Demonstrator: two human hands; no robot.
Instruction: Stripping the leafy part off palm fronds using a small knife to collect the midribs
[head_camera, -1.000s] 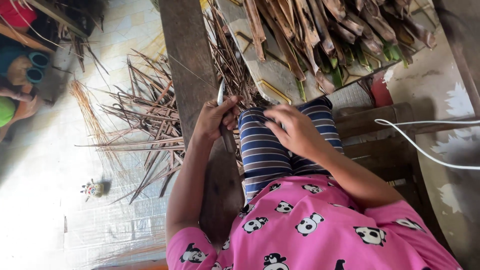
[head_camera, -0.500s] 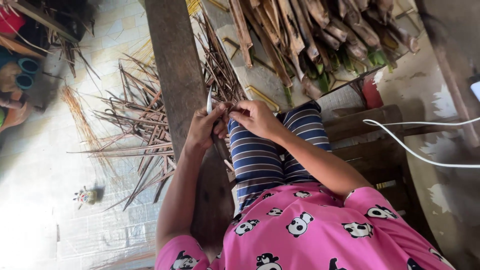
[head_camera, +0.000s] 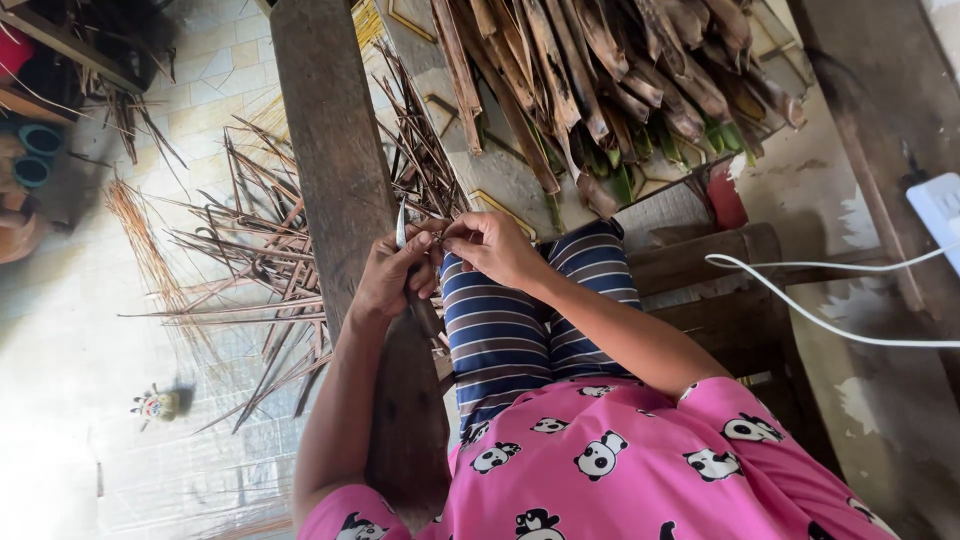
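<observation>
My left hand grips a small knife whose grey blade sticks up past the thumb. My right hand pinches a thin dry leaf strip right beside the blade, over my knee in blue striped trousers. Both hands meet next to a dark wooden beam. I wear a pink shirt with panda prints.
A heap of brown and green palm leaves lies on a patterned mat ahead. Stripped leaf scraps litter the tiled floor at left. A white cable runs to a socket at right. A small toy sits on the floor.
My right hand moved left from my knee to meet my left hand at the knife and took hold of a thin strip. The view shifted slightly.
</observation>
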